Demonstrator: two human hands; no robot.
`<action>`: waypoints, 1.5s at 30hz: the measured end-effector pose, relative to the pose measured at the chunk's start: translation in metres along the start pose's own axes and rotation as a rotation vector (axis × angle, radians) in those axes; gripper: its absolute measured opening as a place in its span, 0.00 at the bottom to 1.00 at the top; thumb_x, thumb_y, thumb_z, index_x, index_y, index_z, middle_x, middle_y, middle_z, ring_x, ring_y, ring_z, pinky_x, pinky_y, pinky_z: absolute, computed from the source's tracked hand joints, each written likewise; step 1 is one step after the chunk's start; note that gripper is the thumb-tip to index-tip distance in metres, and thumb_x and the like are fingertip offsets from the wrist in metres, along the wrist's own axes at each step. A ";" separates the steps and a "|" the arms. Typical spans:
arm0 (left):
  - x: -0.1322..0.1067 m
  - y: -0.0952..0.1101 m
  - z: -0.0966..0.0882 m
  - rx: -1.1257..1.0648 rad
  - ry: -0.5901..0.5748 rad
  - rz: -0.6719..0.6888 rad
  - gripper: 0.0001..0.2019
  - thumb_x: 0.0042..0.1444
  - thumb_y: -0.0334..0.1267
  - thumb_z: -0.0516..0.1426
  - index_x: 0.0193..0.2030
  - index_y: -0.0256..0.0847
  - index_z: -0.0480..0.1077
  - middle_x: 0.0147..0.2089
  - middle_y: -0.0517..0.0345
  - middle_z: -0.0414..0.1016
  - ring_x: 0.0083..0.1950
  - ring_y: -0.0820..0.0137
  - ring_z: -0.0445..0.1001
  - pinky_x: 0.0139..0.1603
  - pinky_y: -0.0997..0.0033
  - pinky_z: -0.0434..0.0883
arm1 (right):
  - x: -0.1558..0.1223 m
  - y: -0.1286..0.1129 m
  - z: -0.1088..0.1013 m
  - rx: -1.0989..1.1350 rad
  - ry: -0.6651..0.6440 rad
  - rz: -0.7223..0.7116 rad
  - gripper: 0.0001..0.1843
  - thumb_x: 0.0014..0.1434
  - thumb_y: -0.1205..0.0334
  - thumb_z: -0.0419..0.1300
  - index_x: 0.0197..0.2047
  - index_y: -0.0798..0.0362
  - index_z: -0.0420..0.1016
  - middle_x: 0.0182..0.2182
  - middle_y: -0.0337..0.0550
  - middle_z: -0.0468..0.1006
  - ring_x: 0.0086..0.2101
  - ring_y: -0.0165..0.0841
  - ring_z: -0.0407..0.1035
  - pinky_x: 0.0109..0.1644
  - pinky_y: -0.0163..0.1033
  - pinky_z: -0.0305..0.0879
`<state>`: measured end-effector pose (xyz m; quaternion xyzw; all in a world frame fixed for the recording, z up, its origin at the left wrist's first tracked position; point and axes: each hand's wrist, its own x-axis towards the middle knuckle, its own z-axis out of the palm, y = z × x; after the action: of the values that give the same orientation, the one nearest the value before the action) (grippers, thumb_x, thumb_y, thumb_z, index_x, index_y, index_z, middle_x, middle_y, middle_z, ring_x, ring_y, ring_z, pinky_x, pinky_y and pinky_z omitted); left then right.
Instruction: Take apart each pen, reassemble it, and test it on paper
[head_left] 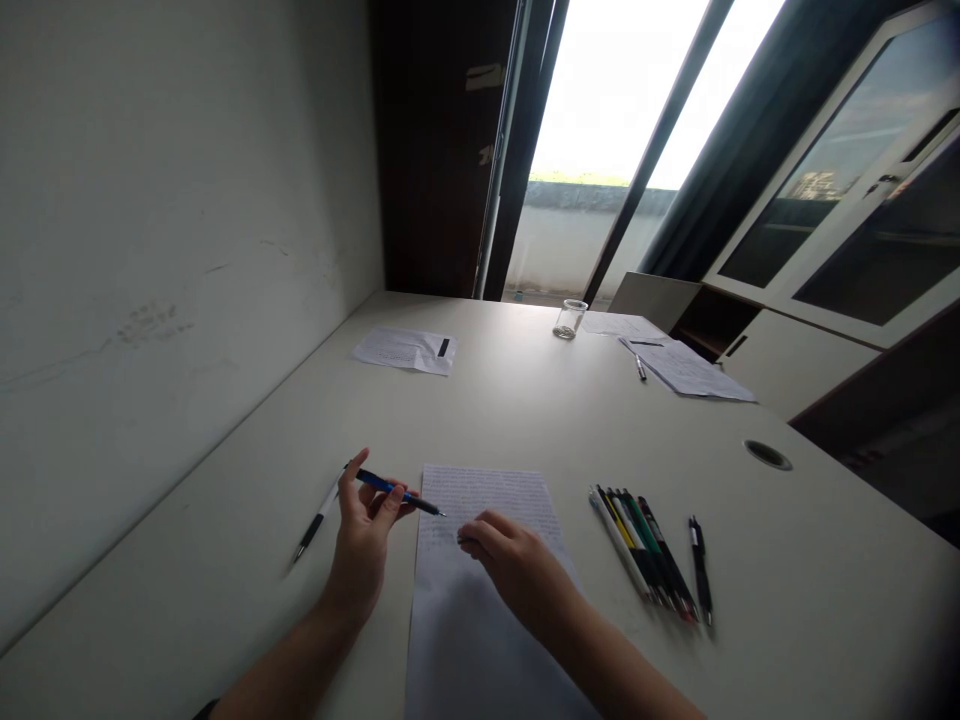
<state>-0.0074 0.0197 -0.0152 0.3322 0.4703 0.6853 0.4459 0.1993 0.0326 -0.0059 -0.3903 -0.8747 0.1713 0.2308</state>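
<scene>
My left hand holds a blue pen with a dark grip between thumb and fingers, its index finger raised along the back end. The pen's metal tip points right, above a sheet of handwritten paper. Over the same sheet, my right hand is closed with its fingertips pinched together, close to the pen tip but apart from it. Something small and dark shows at those fingertips, too small to name. A white-and-black pen lies on the table just left of my left hand.
Several pens lie side by side right of the paper, with a black pen apart from them. Farther back are a folded sheet, a glass jar and stacked papers. A wall borders the left side.
</scene>
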 end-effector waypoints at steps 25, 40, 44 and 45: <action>0.001 -0.004 -0.003 0.013 -0.014 -0.003 0.31 0.60 0.40 0.61 0.67 0.55 0.53 0.40 0.60 0.72 0.44 0.66 0.78 0.52 0.50 0.76 | -0.001 -0.016 -0.020 -0.277 -0.191 -0.183 0.08 0.65 0.69 0.59 0.47 0.51 0.73 0.39 0.42 0.75 0.39 0.36 0.69 0.40 0.40 0.68; -0.010 0.002 0.005 -0.039 -0.232 -0.075 0.31 0.60 0.39 0.61 0.66 0.54 0.51 0.43 0.60 0.74 0.46 0.63 0.79 0.52 0.47 0.76 | 0.002 -0.009 -0.007 -0.006 0.143 0.029 0.06 0.67 0.64 0.57 0.41 0.52 0.76 0.34 0.42 0.78 0.32 0.31 0.72 0.36 0.34 0.67; -0.014 0.003 0.006 -0.035 -0.313 -0.073 0.33 0.59 0.38 0.61 0.66 0.56 0.49 0.44 0.61 0.72 0.46 0.61 0.80 0.51 0.48 0.77 | 0.002 -0.012 -0.007 -0.020 0.162 0.019 0.07 0.67 0.64 0.56 0.41 0.52 0.76 0.33 0.42 0.78 0.32 0.32 0.72 0.37 0.35 0.66; -0.015 0.004 0.006 -0.031 -0.336 -0.075 0.33 0.59 0.37 0.61 0.65 0.57 0.49 0.44 0.61 0.71 0.46 0.61 0.80 0.50 0.48 0.77 | 0.003 -0.013 -0.007 -0.025 0.163 0.013 0.07 0.67 0.63 0.56 0.40 0.52 0.76 0.33 0.42 0.78 0.33 0.32 0.72 0.37 0.35 0.65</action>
<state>0.0025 0.0075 -0.0102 0.4176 0.3905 0.6102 0.5484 0.1935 0.0272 0.0066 -0.4117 -0.8525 0.1295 0.2949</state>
